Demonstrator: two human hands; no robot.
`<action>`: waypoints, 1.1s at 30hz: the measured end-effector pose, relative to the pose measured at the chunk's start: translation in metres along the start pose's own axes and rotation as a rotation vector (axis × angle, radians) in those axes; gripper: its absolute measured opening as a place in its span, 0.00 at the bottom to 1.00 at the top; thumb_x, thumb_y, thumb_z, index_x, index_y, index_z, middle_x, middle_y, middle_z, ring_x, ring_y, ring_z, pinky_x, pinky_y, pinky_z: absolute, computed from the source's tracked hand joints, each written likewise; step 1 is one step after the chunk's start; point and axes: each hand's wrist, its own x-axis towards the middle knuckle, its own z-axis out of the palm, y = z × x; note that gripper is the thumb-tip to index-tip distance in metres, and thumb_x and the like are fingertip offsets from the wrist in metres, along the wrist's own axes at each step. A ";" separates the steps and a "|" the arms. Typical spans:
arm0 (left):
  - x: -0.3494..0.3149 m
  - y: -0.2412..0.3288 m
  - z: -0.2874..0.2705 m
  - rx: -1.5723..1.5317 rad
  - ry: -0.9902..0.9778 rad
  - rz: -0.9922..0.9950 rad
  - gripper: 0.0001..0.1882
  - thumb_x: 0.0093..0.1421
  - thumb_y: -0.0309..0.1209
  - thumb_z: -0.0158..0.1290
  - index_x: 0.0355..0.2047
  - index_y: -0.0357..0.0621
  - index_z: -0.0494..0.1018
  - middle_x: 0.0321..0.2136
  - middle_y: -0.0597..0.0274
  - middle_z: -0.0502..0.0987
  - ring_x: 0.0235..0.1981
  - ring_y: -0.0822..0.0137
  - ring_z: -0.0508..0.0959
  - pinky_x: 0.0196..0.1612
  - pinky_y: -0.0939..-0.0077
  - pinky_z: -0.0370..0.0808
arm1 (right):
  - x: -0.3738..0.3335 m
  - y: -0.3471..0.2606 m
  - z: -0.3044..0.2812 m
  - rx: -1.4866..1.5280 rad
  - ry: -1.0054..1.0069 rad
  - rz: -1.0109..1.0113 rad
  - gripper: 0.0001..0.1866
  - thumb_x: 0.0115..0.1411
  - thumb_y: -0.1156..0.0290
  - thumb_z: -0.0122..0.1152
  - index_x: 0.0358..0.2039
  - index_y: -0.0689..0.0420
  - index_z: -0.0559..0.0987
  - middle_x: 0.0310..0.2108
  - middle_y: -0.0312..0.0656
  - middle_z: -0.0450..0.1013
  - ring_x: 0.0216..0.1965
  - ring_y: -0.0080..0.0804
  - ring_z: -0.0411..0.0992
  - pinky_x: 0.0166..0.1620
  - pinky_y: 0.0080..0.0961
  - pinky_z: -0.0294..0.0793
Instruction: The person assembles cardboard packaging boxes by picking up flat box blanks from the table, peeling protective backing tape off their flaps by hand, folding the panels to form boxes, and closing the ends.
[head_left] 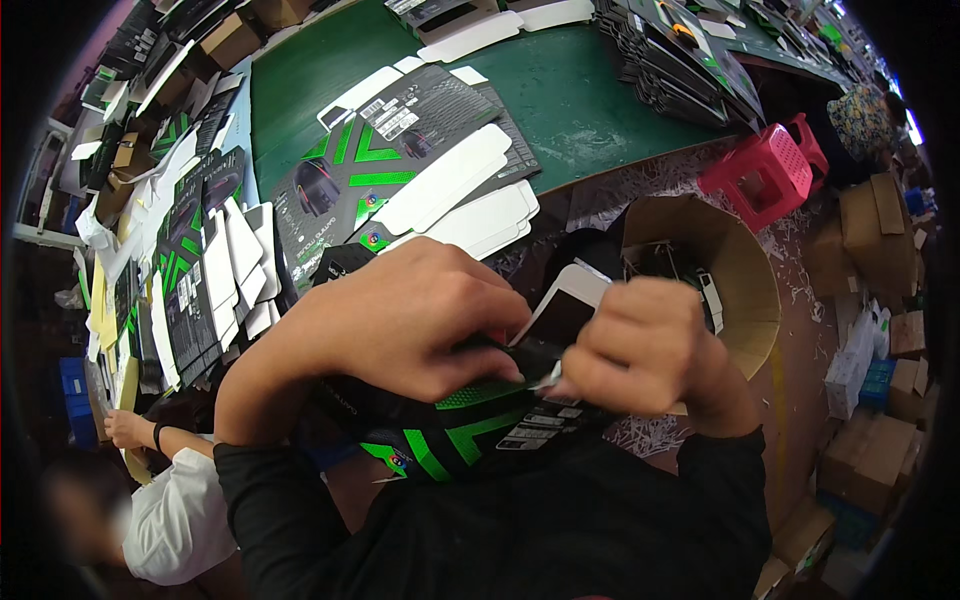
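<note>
Close to my body I hold a black carton [470, 437] printed with green stripes. My left hand [420, 325] pinches its upper edge with thumb and bent fingers. My right hand [640, 345] is curled into a fist on the same edge, a little to the right. Between the two hands a small white torn-looking bit [549, 379] shows. Behind them rises a white-edged flap [572, 300] with a dark middle; whether it belongs to this carton I cannot tell. Just beyond my left hand, similar flat cartons [350, 170] with white flaps lie overlapping on the green table [300, 60].
A tall round cardboard bin [750, 290] stands right of my hands, with a pink stool [765, 175] behind it. Stacked flat cartons [675, 60] lie at the far right. Brown boxes [870, 450] line the right side. At the left, a person's hand [125, 428] reaches toward piled cartons.
</note>
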 end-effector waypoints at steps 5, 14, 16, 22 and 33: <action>-0.014 -0.011 -0.013 -0.316 0.226 -0.178 0.12 0.57 0.35 0.61 0.32 0.36 0.77 0.22 0.61 0.76 0.24 0.62 0.77 0.29 0.67 0.70 | -0.007 -0.019 -0.024 0.061 0.159 -0.054 0.13 0.39 0.68 0.67 0.27 0.52 0.76 0.20 0.29 0.64 0.20 0.22 0.63 0.21 0.19 0.53; -0.017 -0.127 0.104 -1.028 0.958 -0.280 0.16 0.69 0.42 0.47 0.36 0.41 0.73 0.23 0.70 0.76 0.24 0.77 0.71 0.35 0.80 0.66 | -0.044 -0.006 0.014 0.238 0.779 0.790 0.03 0.63 0.78 0.61 0.36 0.62 0.78 0.26 0.38 0.71 0.25 0.22 0.68 0.29 0.18 0.65; -0.020 -0.110 0.127 -1.201 0.834 -0.232 0.16 0.69 0.42 0.47 0.35 0.42 0.72 0.22 0.70 0.75 0.24 0.77 0.71 0.35 0.80 0.65 | -0.018 -0.003 0.029 0.110 0.780 0.782 0.06 0.60 0.77 0.66 0.35 0.62 0.77 0.26 0.40 0.74 0.26 0.23 0.73 0.31 0.22 0.71; 0.017 -0.079 0.209 -1.776 0.420 -0.084 0.15 0.70 0.42 0.46 0.31 0.45 0.71 0.20 0.72 0.72 0.22 0.78 0.68 0.34 0.81 0.64 | 0.003 0.032 0.039 -0.033 0.835 0.903 0.08 0.58 0.77 0.67 0.31 0.61 0.75 0.24 0.43 0.73 0.24 0.39 0.73 0.30 0.30 0.72; 0.009 -0.088 0.228 -2.431 -0.260 0.151 0.17 0.70 0.41 0.45 0.23 0.54 0.62 0.16 0.75 0.62 0.19 0.79 0.60 0.30 0.79 0.58 | -0.006 0.042 0.024 -0.158 0.529 0.248 0.19 0.49 0.66 0.79 0.33 0.57 0.76 0.23 0.35 0.71 0.20 0.35 0.67 0.23 0.27 0.65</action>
